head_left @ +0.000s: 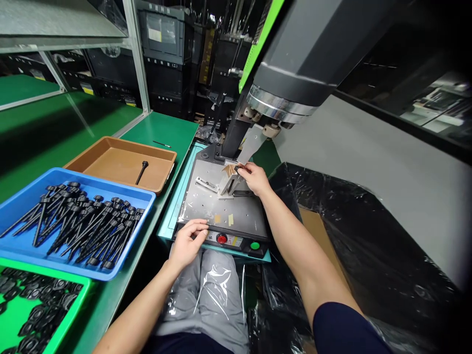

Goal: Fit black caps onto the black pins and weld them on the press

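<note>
At the metal fixture point(230, 184) on the machine's plate, my right hand point(254, 178) is closed, its fingertips on a small black knob-like part point(238, 169). The rest of that part is hidden by the fixture and fingers. Just above is the grey blade-shaped tool point(251, 143) under the machine head point(282, 105). My left hand point(189, 242) rests at the front left edge of the metal plate point(199, 209), fingers stretched out and thumb apart, holding nothing. Right of it are a red button point(221, 238) and a green button point(254, 245).
To the left, a blue tray point(145, 201) holds many black knob-headed rods point(88, 216). Behind it, a brown tray point(110, 169) has a single rod point(141, 172). A green tray point(79, 300) with black round parts stands nearest. Black plastic sheeting point(368, 246) covers the right side.
</note>
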The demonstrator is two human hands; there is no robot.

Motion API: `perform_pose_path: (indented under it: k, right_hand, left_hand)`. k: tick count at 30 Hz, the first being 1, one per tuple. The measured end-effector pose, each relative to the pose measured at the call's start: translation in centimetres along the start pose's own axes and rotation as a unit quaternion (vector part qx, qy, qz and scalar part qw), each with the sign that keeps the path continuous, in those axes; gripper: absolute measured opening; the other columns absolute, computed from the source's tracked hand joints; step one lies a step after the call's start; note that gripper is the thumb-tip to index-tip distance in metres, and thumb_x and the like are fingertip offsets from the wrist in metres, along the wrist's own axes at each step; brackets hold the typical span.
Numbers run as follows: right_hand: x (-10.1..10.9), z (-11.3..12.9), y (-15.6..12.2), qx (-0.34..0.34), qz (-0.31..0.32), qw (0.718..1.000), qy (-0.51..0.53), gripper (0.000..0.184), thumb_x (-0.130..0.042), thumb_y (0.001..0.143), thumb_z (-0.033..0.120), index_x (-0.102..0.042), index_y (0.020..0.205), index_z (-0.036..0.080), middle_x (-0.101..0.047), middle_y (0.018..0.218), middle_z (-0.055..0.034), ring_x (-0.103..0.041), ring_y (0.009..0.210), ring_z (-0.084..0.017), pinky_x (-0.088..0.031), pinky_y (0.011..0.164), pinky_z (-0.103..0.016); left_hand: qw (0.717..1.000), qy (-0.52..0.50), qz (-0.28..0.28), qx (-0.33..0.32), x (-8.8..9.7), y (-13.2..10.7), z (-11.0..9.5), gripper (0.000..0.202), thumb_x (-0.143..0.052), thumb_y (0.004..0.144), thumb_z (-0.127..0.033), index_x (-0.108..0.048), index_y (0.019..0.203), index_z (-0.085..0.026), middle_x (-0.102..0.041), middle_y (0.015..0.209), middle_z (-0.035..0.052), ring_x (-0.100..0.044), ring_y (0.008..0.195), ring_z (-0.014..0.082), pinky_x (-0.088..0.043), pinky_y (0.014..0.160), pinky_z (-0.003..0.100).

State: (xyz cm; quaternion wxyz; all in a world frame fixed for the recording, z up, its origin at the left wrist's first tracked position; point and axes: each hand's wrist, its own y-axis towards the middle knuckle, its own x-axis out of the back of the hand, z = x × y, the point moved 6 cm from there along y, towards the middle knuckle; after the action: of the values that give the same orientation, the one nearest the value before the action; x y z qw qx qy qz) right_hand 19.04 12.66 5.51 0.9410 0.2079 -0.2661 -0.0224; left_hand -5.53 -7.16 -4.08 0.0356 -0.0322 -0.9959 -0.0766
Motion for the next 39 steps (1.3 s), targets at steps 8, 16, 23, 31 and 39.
perform_pose_path:
  k: [8,16,23,31,39]
  right_hand:
    - [-1.0,-1.1,1.0,-0.087,-0.012,0.996,-0.003,0.029,-0.072,0.066,0.037,-0.066,0.088,0.018,-0.070,0.087,-0.0066,-0.065,0.086,-0.026,-0.051,0.081,-0.039]
    - [-1.6,-1.5,0.3,-0.155,0.011,0.977,0.144,0.043,-0.077,0.061,0.043,-0.064,0.094,0.019,-0.070,0.095,-0.0065,-0.065,0.088,-0.023,-0.052,0.080,-0.038]
    - [-0.9,-3.3,-0.7,-0.232,-0.032,0.960,0.154,0.047,-0.069,0.076,0.051,-0.063,0.113,0.022,-0.070,0.111,-0.0079,-0.065,0.093,-0.022,-0.053,0.078,-0.040]
    - [2.8,-8.5,-6.8,-0.266,0.042,0.944,-0.189,0.018,-0.074,0.069,0.028,-0.072,0.082,0.017,-0.071,0.095,-0.0127,-0.065,0.101,-0.033,-0.048,0.094,-0.044]
    - [1.5,-9.4,-11.0,-0.301,0.026,0.929,-0.212,0.017,-0.076,0.065,0.023,-0.073,0.082,0.022,-0.066,0.113,-0.0135,-0.059,0.113,-0.033,-0.047,0.094,-0.044]
  left_hand:
    - [1.000,0.014,0.011,-0.005,0.0,0.4,-0.1,0.019,-0.061,0.088,-0.033,-0.074,0.091,-0.020,-0.068,0.114,0.0111,-0.065,0.105,0.0221,-0.054,0.080,0.034]
    - [0.999,0.035,0.011,-0.019,0.1,1.0,-1.5,0.018,-0.061,0.086,-0.033,-0.074,0.088,-0.020,-0.070,0.109,0.0103,-0.066,0.101,0.0215,-0.055,0.081,0.035]
    - [0.995,0.065,-0.069,-0.014,1.9,4.3,-1.9,0.020,-0.061,0.084,-0.036,-0.072,0.086,-0.019,-0.073,0.101,0.0081,-0.067,0.099,0.0224,-0.053,0.087,0.037]
    - [0.945,0.298,-0.098,0.089,5.1,10.9,1.1,0.033,-0.059,0.084,-0.030,-0.069,0.110,-0.012,-0.067,0.118,0.0163,-0.062,0.109,0.0291,-0.044,0.098,0.040]
    - [0.903,0.415,-0.012,0.111,4.0,15.0,3.2,0.029,-0.072,0.072,-0.029,-0.071,0.099,-0.018,-0.058,0.125,0.0177,-0.055,0.119,0.0334,-0.042,0.100,0.041]
